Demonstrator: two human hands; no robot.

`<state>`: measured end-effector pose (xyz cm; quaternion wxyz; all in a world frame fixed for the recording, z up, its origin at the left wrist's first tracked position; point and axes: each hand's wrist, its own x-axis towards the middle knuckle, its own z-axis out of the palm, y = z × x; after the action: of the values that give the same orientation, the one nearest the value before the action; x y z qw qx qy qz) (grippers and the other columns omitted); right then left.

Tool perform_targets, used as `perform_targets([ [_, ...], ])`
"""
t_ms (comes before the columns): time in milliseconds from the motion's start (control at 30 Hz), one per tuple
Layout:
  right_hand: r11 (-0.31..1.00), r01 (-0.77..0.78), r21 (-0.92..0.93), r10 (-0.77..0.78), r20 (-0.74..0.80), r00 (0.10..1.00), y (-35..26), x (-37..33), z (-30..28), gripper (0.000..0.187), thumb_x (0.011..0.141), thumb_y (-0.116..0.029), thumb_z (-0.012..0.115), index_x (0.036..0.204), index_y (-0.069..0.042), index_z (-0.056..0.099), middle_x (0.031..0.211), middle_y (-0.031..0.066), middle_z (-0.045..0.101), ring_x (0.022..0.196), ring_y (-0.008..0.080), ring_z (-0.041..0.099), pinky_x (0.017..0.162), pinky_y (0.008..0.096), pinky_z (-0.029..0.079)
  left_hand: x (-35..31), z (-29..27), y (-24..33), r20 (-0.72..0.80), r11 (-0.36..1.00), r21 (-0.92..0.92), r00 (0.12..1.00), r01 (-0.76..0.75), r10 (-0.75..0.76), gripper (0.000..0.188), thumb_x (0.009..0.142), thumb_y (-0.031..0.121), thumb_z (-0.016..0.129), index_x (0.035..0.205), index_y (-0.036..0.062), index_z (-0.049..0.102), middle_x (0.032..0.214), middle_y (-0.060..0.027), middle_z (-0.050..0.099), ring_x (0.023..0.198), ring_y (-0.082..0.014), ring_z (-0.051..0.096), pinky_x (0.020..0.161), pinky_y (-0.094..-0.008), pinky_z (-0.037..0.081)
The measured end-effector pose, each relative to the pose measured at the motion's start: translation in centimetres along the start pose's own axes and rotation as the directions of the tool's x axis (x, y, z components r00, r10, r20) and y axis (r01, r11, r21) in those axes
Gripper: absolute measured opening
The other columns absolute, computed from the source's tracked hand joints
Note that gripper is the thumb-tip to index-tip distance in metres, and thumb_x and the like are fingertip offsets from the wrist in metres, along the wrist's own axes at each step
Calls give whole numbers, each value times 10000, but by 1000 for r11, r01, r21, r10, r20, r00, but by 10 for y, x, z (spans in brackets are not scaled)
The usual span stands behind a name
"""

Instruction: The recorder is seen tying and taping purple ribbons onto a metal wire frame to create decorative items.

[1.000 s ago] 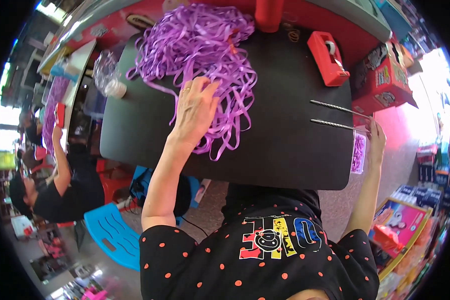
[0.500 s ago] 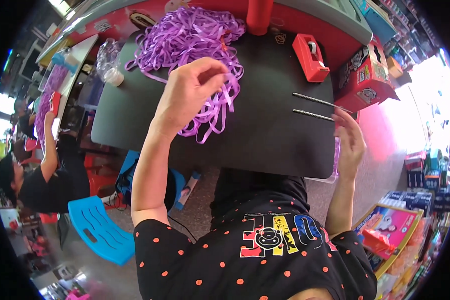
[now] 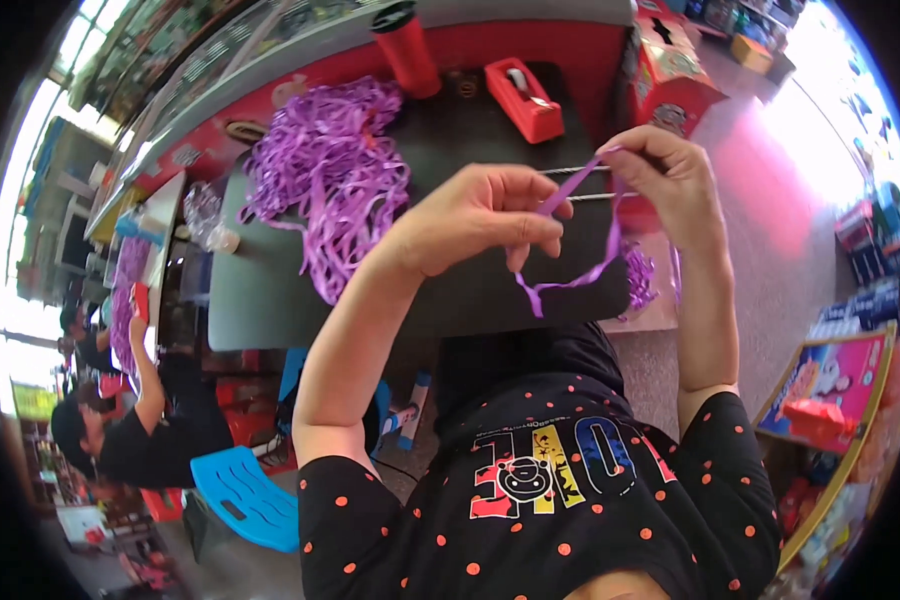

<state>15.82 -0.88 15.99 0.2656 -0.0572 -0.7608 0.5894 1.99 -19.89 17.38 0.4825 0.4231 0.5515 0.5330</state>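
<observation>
Ribbon strip (image 3: pixel 575 283), narrow and purple, hangs in a loop between two bare hands, nearer the person than the red tape dispenser (image 3: pixel 525 100) and a little to its right. The right hand (image 3: pixel 665 185), to the right of the dispenser and nearer the person, has its thumb and first finger closed in a tight pinch on the top of the loop. The left hand (image 3: pixel 505 218), straight out from the dispenser toward the person, curls its fingers narrowly around the strip; one length slants up to the right hand, and another sags below and shows a twist.

Two thin metal rods (image 3: pixel 590 197) lie nearer the person than the dispenser, partly behind the hands. To the dispenser's left, a tangled ribbon heap (image 3: pixel 325 150) spreads over the black surface (image 3: pixel 270 315), with a red cup (image 3: pixel 407 60) in a dark lid standing between the two. Well left of the dispenser, past the heap, lies a clear bottle (image 3: pixel 205 212) with a white cap. Right of the dispenser and lower down, beyond the surface's edge, sit purple pieces (image 3: pixel 640 275). Far to the dispenser's left, a co-worker (image 3: pixel 135 430) reaches an arm forward.
</observation>
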Motion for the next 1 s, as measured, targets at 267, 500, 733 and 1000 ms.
perform_targets([
  [267,978,-206,-35,164,-483,860,60,-54,-126,145,897,-140,625,977,-30,674,742,-48,586,614,9,471,545,163,353,58,12,-58,311,976,-104,938,192,-151,189,891,129,607,988,-32,625,813,-90,673,804,-164,657,826,-298,502],
  [500,931,-355,82,330,-604,726,151,-97,-182,174,901,-149,621,1003,-14,660,739,-38,584,584,14,466,517,166,350,107,27,-57,423,825,-517,906,229,14,220,935,124,540,1081,-35,589,944,-121,679,884,-196,665,878,-312,490],
  [733,681,-441,-585,-84,-660,747,142,-91,-130,295,919,-181,581,1165,-23,617,974,66,652,872,126,585,759,264,465,182,64,-66,213,738,-617,961,274,-179,278,921,93,550,1170,-26,516,1113,-176,634,1011,-268,640,941,-409,495],
  [1000,952,-278,128,304,-508,806,145,-71,-80,286,966,-171,518,1179,12,570,1072,58,630,1003,115,568,898,257,433,229,88,-86,69,790,-573,973,218,-218,132,917,57,543,1028,0,583,997,-155,675,911,-236,670,808,-346,545],
])
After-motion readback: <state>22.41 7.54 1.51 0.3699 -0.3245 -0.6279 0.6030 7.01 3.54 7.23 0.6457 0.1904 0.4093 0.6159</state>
